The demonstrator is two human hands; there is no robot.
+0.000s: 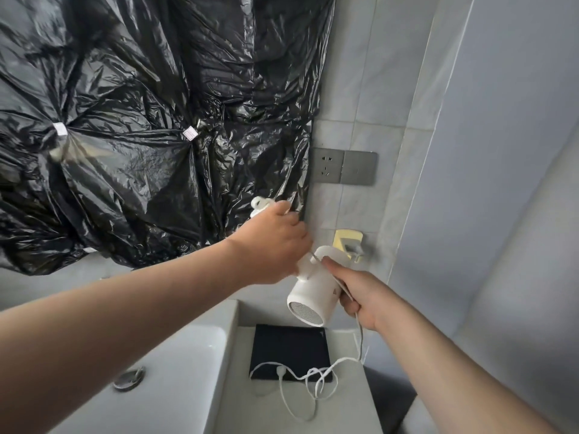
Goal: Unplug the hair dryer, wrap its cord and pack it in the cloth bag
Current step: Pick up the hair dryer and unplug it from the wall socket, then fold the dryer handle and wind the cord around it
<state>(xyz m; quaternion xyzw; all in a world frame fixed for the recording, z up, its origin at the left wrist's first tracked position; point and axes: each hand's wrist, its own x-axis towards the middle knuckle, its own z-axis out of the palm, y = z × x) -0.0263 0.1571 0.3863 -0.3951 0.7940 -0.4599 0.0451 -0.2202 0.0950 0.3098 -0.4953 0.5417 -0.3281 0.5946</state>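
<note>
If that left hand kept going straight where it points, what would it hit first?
Likely the left hand would meet the tiled wall beside the black plastic sheet, below the socket; depth is unclear.

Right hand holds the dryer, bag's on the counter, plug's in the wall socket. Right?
Not quite. The head view shows the socket empty; the plug lies with loose cord on the bag. The right hand does hold the dryer, and the bag is on the counter.
</note>
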